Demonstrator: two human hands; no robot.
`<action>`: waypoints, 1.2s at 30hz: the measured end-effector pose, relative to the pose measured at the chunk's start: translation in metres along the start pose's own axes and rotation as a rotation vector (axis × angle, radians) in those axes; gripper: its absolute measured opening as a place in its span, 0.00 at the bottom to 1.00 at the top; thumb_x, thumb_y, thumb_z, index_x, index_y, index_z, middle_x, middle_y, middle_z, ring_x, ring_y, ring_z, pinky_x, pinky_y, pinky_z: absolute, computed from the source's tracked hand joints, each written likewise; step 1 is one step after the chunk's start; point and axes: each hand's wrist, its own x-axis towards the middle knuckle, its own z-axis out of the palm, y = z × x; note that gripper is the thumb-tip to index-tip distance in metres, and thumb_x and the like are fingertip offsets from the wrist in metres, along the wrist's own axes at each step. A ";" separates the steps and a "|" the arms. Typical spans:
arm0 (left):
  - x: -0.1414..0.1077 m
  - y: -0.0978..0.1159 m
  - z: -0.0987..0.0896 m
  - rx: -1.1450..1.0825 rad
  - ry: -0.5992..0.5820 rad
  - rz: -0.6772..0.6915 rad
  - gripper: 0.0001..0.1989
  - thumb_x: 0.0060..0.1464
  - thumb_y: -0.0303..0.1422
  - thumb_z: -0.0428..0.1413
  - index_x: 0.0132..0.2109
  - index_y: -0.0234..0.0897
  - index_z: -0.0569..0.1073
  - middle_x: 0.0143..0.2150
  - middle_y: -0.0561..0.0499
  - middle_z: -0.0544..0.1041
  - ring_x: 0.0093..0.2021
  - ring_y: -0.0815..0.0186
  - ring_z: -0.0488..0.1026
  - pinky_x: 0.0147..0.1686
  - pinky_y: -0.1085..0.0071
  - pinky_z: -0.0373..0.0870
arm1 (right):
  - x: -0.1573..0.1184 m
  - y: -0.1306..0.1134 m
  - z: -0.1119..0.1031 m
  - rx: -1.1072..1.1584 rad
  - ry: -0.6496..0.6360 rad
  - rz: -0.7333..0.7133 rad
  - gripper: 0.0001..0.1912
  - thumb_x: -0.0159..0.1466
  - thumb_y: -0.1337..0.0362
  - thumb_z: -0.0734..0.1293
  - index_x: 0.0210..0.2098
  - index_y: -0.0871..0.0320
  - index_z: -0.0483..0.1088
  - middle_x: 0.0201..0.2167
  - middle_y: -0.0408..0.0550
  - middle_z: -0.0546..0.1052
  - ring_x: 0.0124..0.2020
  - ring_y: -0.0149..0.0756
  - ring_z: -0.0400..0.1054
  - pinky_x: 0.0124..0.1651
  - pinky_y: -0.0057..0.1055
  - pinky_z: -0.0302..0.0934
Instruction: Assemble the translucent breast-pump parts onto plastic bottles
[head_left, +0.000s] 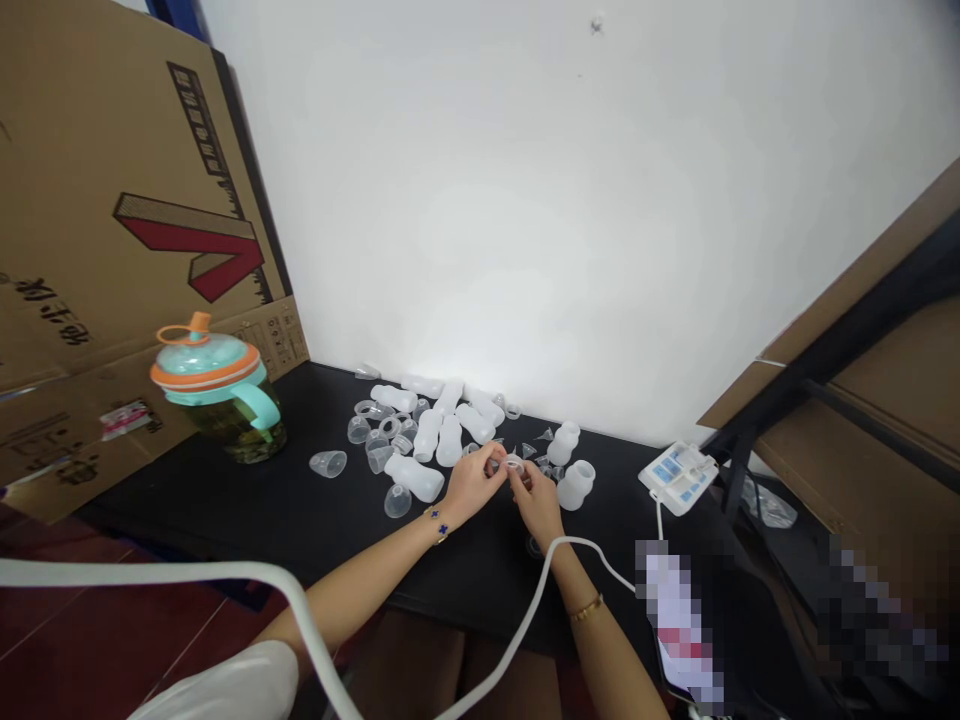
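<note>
In front of the bottle pile, my left hand (pixel 474 478) and my right hand (pixel 538 497) meet, fingers pinched. Between their fingertips is a small translucent bottle ring (pixel 514 463); whether a teat sits in it cannot be made out. Left of my hands lie several frosted white baby bottles (pixel 417 478), mostly on their sides. Clear domed caps (pixel 397 501) and loose rings (pixel 390 427) are scattered among them. By my right hand, one open-necked bottle (pixel 576 486) stands tilted, with another bottle (pixel 563 443) behind it. Small clear teats (pixel 529 451) lie just beyond my fingers.
A lidded jug (pixel 217 390) of greenish liquid stands at the left by a large cardboard box (pixel 135 180). A white power strip (pixel 679 477) and a blurred-out phone (pixel 682 630) are at the right. A white cable (pixel 517 640) loops across my forearms.
</note>
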 end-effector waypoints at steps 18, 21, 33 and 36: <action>0.000 -0.005 0.002 -0.104 -0.024 -0.033 0.05 0.58 0.33 0.55 0.42 0.39 0.68 0.32 0.55 0.74 0.30 0.68 0.72 0.31 0.73 0.66 | 0.000 0.002 0.000 0.115 -0.068 0.019 0.19 0.69 0.48 0.58 0.30 0.54 0.65 0.24 0.43 0.74 0.22 0.36 0.70 0.27 0.29 0.61; 0.000 -0.003 0.001 -0.102 -0.023 -0.028 0.05 0.57 0.32 0.55 0.41 0.39 0.68 0.33 0.55 0.75 0.31 0.68 0.72 0.31 0.73 0.66 | 0.001 0.002 0.000 0.089 -0.066 0.007 0.20 0.69 0.48 0.57 0.29 0.54 0.64 0.23 0.44 0.74 0.23 0.37 0.70 0.28 0.30 0.62; 0.000 -0.002 0.001 -0.094 -0.013 -0.019 0.04 0.56 0.31 0.56 0.39 0.39 0.68 0.31 0.56 0.73 0.29 0.69 0.71 0.30 0.74 0.66 | 0.001 0.004 0.001 -0.002 -0.027 -0.025 0.21 0.69 0.48 0.56 0.27 0.53 0.64 0.22 0.44 0.74 0.24 0.38 0.69 0.29 0.30 0.59; 0.000 -0.001 0.001 -0.119 -0.011 -0.025 0.05 0.55 0.31 0.56 0.40 0.39 0.68 0.31 0.56 0.74 0.29 0.69 0.70 0.29 0.74 0.66 | 0.000 0.003 0.001 0.006 -0.034 -0.023 0.20 0.69 0.48 0.56 0.27 0.53 0.63 0.21 0.44 0.73 0.24 0.38 0.69 0.29 0.29 0.59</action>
